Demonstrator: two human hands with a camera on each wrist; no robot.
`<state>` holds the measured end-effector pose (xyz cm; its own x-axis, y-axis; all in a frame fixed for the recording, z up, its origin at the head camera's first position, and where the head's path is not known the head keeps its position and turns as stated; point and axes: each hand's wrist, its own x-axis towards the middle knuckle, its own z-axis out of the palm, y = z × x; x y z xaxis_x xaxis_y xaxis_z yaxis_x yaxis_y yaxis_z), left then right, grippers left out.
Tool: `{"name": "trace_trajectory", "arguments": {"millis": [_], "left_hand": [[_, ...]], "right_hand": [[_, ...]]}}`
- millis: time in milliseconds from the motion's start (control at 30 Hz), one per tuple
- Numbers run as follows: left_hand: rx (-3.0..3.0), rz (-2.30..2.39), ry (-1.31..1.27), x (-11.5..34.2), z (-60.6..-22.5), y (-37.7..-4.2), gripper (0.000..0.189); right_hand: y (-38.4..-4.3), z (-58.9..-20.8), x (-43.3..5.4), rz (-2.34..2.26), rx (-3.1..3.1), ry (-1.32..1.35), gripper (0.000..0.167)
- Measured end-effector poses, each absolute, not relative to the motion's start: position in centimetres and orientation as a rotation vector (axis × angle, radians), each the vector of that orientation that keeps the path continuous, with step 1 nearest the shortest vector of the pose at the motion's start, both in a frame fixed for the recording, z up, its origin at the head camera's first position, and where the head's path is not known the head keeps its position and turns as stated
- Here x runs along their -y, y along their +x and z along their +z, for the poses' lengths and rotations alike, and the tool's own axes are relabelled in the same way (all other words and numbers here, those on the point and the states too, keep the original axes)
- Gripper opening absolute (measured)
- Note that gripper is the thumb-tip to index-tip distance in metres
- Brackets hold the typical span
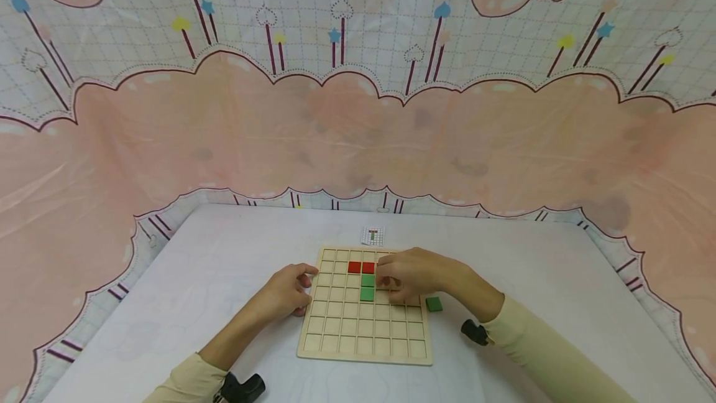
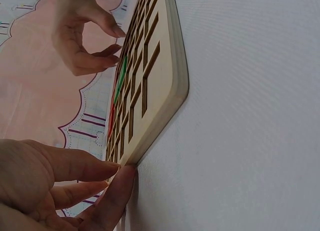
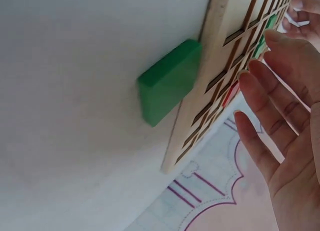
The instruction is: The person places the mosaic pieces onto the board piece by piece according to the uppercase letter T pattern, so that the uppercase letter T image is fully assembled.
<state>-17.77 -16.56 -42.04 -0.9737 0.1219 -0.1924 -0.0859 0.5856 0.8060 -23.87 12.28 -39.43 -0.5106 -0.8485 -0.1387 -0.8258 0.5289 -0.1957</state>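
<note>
A square wooden grid board (image 1: 334,327) lies on the table. Two red tiles (image 1: 355,267) sit side by side in an upper row, with two green tiles (image 1: 367,294) in a column below the right one. My left hand (image 1: 284,290) holds the board's left edge between thumb and fingers, seen close in the left wrist view. Over the board's upper right is my right hand (image 1: 416,273), fingers apart and loosely bent, nothing visible between them. Beside its fingertips a red tile (image 3: 230,94) shows in the right wrist view; the hand covers nearby cells.
One loose green tile (image 1: 434,304) lies on the table beside the board's right edge. Beyond the far edge is a small card (image 1: 372,236) with a red and green T-shaped pattern on a grid. A printed cloth (image 1: 358,135) hangs behind the white table (image 1: 140,303).
</note>
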Motion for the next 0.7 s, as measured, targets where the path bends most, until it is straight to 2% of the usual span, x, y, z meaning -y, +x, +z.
{"name": "trace_trajectory", "arguments": {"millis": [700], "left_hand": [[-2.589,1.35,0.043,16.6,-41.9,-17.7,0.055]], "right_hand": [[-23.0,-39.6,-16.4,-0.194,-2.63,-1.377,0.015]]}}
